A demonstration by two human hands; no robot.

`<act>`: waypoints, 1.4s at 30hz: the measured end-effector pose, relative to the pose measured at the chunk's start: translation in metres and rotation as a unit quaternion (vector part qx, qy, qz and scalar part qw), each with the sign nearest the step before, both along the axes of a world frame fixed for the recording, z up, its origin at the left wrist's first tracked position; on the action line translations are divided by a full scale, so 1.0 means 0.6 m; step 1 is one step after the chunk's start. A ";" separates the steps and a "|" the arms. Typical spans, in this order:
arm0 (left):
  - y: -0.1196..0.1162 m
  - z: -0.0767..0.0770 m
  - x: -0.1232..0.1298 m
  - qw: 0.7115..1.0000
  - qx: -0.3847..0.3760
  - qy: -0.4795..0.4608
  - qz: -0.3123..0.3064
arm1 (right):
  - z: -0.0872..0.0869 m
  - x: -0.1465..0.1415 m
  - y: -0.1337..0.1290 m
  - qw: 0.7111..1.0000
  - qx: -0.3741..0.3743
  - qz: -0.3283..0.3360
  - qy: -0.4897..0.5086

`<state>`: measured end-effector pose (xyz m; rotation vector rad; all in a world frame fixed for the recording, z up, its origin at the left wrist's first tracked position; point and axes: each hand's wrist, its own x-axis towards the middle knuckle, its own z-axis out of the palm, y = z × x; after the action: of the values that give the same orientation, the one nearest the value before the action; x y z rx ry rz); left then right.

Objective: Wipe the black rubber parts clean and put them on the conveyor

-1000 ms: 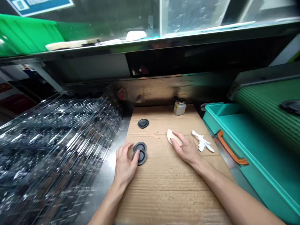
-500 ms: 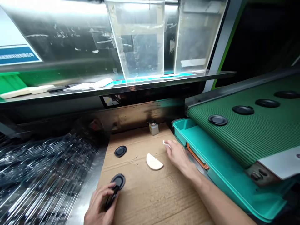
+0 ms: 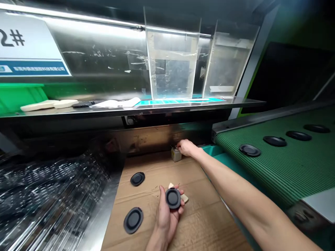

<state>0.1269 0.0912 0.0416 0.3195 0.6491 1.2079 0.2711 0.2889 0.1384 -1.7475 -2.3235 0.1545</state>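
left hand: your left hand (image 3: 166,220) is palm up at the near middle of the cardboard sheet (image 3: 206,226), with a black rubber disc (image 3: 173,198) sitting upright against it. your fingers (image 3: 181,206) curl up behind the disc's right edge, so the grip is closed on it.

right hand: your right hand (image 3: 186,147) is stretched to the far edge of the cardboard sheet, with the fingertips at the cap of a small plastic bottle (image 3: 176,154). you can't tell from this view whether the fingers are closed on it.

on the cardboard: a second disc (image 3: 137,179) lies flat towards the far left, and a third disc (image 3: 133,220) lies flat near the left edge. a cream foam pad (image 3: 185,198) lies mostly hidden behind your left hand and the held disc.

right of the sheet: a teal tray (image 3: 212,150) sits past the far right corner, and a green ribbed conveyor belt (image 3: 285,174) carries four more discs (image 3: 250,150) in a row.

overhead: a steel shelf (image 3: 117,110) holds cream foam blocks (image 3: 39,105) and a transparent acrylic holder (image 3: 171,62), below a sign reading 2# (image 3: 26,43).
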 end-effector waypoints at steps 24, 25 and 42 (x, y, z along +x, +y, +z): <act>-0.001 -0.013 -0.031 0.986 -0.021 -0.130 0.098 | -0.146 -0.134 -0.322 0.977 0.082 0.077 0.179; -0.002 -0.013 -0.031 0.986 -0.025 -0.128 0.102 | -0.145 -0.131 -0.321 0.977 0.092 0.080 0.173; -0.005 -0.015 -0.018 0.986 -0.019 -0.109 0.121 | -0.149 -0.119 -0.310 0.960 0.097 0.064 0.255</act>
<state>0.1162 0.0881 0.0325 0.0740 0.5296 1.4371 0.1995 0.1032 0.0489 -1.2770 -1.9916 0.3412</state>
